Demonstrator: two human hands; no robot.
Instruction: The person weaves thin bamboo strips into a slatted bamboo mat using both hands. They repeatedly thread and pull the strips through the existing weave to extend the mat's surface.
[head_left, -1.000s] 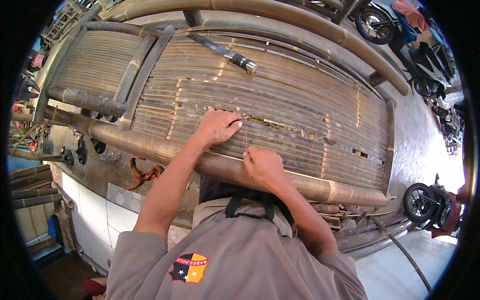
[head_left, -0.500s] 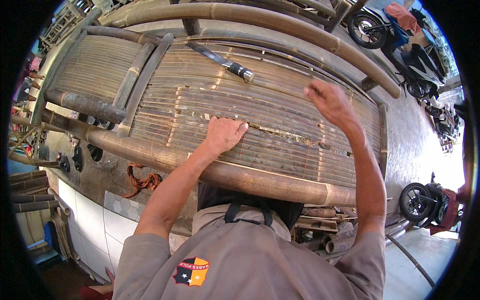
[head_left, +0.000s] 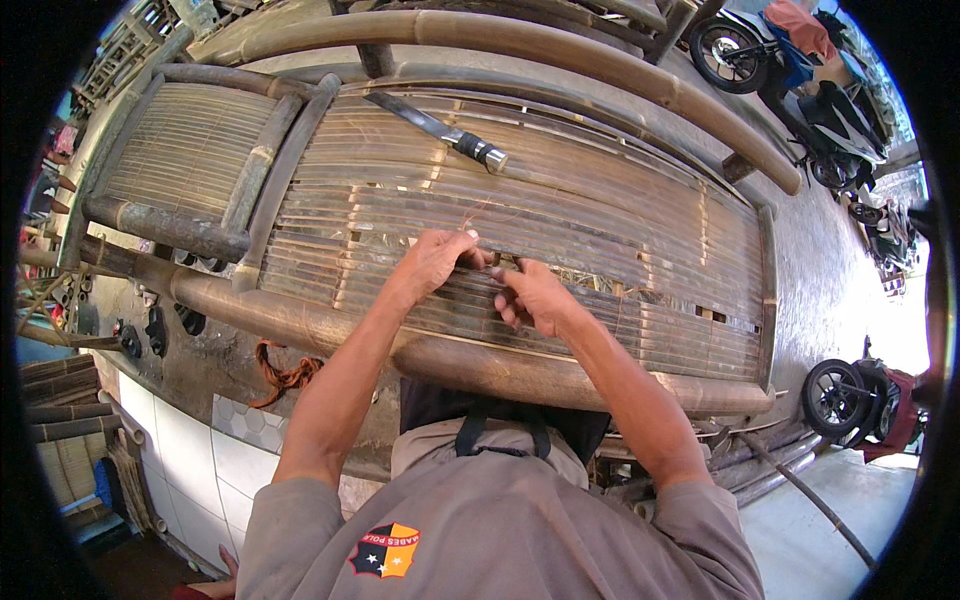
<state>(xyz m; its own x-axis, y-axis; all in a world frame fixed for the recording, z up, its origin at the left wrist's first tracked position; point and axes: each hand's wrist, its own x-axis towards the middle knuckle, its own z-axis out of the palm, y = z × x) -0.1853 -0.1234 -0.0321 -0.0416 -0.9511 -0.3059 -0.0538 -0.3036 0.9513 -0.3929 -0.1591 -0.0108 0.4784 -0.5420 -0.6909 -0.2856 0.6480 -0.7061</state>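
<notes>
Bamboo slats [head_left: 600, 195] run lengthwise in front of you, between a thick front rail [head_left: 480, 368] at your waist and a curved back rail [head_left: 560, 45] on the far side. Your left hand [head_left: 435, 264] is on the slats near their middle, just beyond the front rail, with its fingers bent down and its thumb toward the right. Whether it grips a slat or anything else, you cannot tell from this view, as its own knuckles hide the fingertips. Your right hand [head_left: 538, 298] is just beside it, palm turned inward, fingers curled and forefinger reaching to the left fingertips. What lies between those fingers is too small to make out, so you cannot tell whether it is closed on something. Thin reddish strand [head_left: 470, 217] shows just beyond your left thumb, over the slats. To the right of your hands, a narrow gap [head_left: 590, 283] opens between slats, with ragged pale fibres along it.

Farther from you, a knife [head_left: 447, 132] lies on the slats, blade toward the upper left, banded handle toward the right. At your left, a smaller slatted panel [head_left: 190, 150] adjoins the frame. Orange cloth [head_left: 285, 375] lies bunched on the floor, near white tiles [head_left: 185, 440]. A motorbike [head_left: 830, 125] stands at the far right.
</notes>
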